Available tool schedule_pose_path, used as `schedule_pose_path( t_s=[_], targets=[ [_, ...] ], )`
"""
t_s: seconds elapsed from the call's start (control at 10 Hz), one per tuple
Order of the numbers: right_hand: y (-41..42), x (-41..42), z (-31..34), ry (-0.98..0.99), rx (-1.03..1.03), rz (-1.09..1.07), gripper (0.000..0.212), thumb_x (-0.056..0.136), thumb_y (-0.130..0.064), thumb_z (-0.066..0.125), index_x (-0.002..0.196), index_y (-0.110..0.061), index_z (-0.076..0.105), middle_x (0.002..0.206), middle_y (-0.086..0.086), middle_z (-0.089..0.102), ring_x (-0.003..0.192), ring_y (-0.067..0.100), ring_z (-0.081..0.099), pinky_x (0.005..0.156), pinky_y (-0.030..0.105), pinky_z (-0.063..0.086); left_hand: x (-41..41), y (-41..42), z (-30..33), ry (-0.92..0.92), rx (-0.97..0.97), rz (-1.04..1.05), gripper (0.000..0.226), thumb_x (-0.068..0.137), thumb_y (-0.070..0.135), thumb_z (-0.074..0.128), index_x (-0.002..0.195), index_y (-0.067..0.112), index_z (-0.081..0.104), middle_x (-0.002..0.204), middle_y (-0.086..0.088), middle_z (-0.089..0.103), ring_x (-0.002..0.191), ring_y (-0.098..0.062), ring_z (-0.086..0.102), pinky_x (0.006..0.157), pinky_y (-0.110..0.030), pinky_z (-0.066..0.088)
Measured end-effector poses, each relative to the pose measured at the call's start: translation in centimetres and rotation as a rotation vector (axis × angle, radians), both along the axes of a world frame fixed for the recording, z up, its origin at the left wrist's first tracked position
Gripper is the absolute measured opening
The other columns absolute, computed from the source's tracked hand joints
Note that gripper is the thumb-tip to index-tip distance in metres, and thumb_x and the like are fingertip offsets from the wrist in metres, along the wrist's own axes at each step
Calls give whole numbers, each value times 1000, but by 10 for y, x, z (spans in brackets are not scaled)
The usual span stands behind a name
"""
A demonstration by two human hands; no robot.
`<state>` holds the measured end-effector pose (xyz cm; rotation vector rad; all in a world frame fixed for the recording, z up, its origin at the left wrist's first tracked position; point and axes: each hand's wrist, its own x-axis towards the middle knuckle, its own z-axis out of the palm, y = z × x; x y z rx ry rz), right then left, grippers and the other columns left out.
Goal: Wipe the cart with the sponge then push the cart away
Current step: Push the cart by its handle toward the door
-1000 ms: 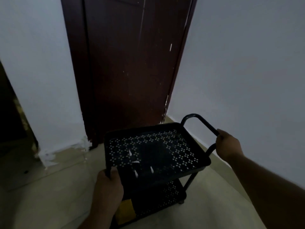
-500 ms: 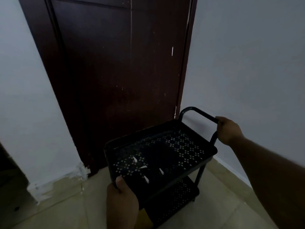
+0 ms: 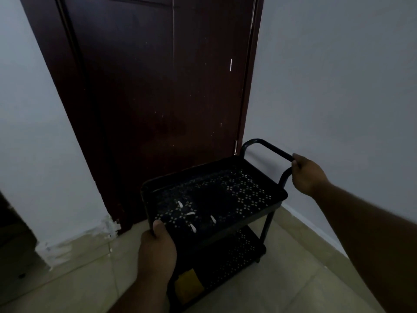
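Observation:
A black two-tier metal cart [image 3: 259,172] with perforated shelves stands on the floor in a corner, close to a door. My left hand [image 3: 158,247] grips the near left corner of its top tray. My right hand [image 3: 305,173] is closed around the cart's curved handle bar [image 3: 268,146] at the right end. A yellow sponge [image 3: 188,285] lies on the lower shelf, near its front left, partly hidden by my left forearm. A few small white bits lie on the top tray.
A dark brown wooden door [image 3: 158,98] is right behind the cart. A grey wall [image 3: 338,86] runs along the right, another wall [image 3: 33,132] with chipped paint at its base on the left. Beige tiled floor [image 3: 270,290] lies below.
The cart has rolled forward toward the door and the right wall. Both hands kept their hold on it. The view came closer to the door.

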<state>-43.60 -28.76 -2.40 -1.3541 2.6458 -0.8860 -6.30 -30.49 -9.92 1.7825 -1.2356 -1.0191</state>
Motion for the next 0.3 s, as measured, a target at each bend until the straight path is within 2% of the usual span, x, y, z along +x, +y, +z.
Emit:
schedule_pose_path(
  t_s=[0.1,0.2,0.3],
  targets=[
    [16,9,6,10,44,40,45,104,-22,34,145,-6,42,146,21,47,135,37,43,112,37,31,6,5,3,-16,-47,-57,62,96,46,18,115,0,55,115,-25,59,87,-33,52,73,-33,33],
    [28,10,14,18,81,59,43,103,-21,33,142,-7,46,144,20,49,132,37,46,109,36,34,9,6,5,-17,-77,-86,63,97,46,17,122,-1,51,120,-26,57,106,-41,54,76,-34,34],
    [43,31,33,-22,25,41,43,104,-24,34,142,-9,46,145,18,49,133,36,45,110,36,33,10,15,18,2,-87,-73,60,96,47,24,131,3,44,128,-24,54,113,-41,52,85,-37,38]
  ],
)
